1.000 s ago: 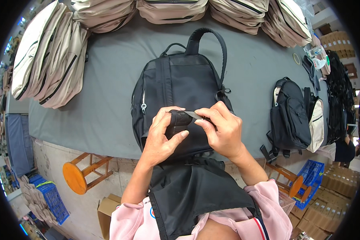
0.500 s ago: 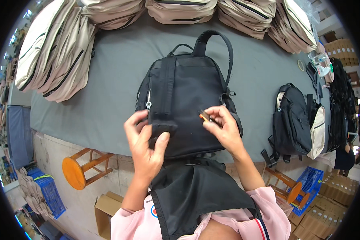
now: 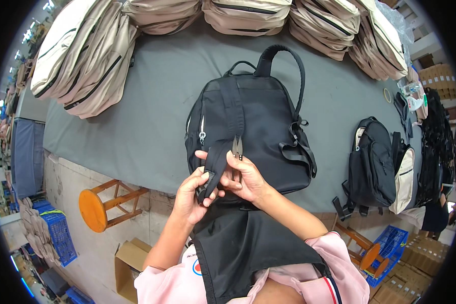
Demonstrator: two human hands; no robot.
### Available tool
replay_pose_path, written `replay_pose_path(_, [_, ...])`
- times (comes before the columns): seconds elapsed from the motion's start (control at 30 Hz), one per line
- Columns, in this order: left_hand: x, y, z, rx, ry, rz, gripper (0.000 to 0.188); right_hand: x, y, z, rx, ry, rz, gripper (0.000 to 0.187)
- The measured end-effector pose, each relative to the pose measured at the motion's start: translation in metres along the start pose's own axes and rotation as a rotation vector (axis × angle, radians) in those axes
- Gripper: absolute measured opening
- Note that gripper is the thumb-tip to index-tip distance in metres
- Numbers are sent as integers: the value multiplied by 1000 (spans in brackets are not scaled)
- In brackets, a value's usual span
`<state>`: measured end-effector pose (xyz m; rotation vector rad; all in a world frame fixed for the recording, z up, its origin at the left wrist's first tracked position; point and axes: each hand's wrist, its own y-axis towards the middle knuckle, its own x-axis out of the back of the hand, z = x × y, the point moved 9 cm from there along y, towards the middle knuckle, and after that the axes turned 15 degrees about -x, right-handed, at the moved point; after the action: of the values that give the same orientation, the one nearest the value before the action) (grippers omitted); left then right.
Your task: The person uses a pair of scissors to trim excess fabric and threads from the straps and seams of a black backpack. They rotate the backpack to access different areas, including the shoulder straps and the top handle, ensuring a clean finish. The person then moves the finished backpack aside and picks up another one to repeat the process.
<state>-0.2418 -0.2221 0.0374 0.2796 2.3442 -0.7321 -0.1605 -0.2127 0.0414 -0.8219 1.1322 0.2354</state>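
A black backpack point(image 3: 268, 121) lies on the grey-covered table in front of me, its top handle away from me. One padded shoulder strap point(image 3: 219, 158) runs down its left side, and its lower end is pinched in my left hand point(image 3: 188, 195). My right hand point(image 3: 249, 178) is closed around a small pair of thread snips point(image 3: 237, 147), blades pointing up beside the strap. The fingers of both hands meet at the strap, so part of the snips' handle is hidden. The other shoulder strap point(image 3: 300, 76) loops out at the upper right of the bag.
Stacks of beige backpacks point(image 3: 88, 66) line the table's far and left edges. Another black backpack point(image 3: 375, 162) stands on the right, beside a beige one point(image 3: 404, 177). A roll of tape point(image 3: 387, 95) lies at the far right. Wooden stools point(image 3: 92, 210) stand below the table's near edge.
My right hand has moved left and down with the snips, now beside the strap. My left hand has drawn the strap's lower end toward me. The view has shifted slightly.
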Motion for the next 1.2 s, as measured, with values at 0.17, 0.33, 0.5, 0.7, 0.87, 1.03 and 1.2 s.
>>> replay_pose_path(0.17, [-6, -9, -5, -191, 428, 32, 30, 23, -9, 14, 196, -173, -125, 35])
replay_pose_path(0.33, [-63, -17, -26, -558, 1554, 384, 35, 7, -41, 53, 612, -761, -562, 30])
replay_pose_path(0.5, [-93, -14, -9, -808, 1811, 776, 25, -10, -66, 72, 757, -1226, -835, 49])
replay_pose_path(0.7, [-125, -27, -35, -1221, 1328, 821, 23, 5, -33, 84, 393, -670, -405, 24])
replay_pose_path(0.87, [-102, 3, -49, -930, 1016, 666, 21, 3, -67, 95, 799, -600, -495, 26])
replay_pose_path(1.03, [-77, 28, -52, -603, 750, 423, 43, -40, -94, 84, 1020, -1289, -582, 13])
replay_pose_path(1.2, [-75, 27, -55, -536, 760, 421, 55, -36, -111, 91, 900, -1425, -674, 30])
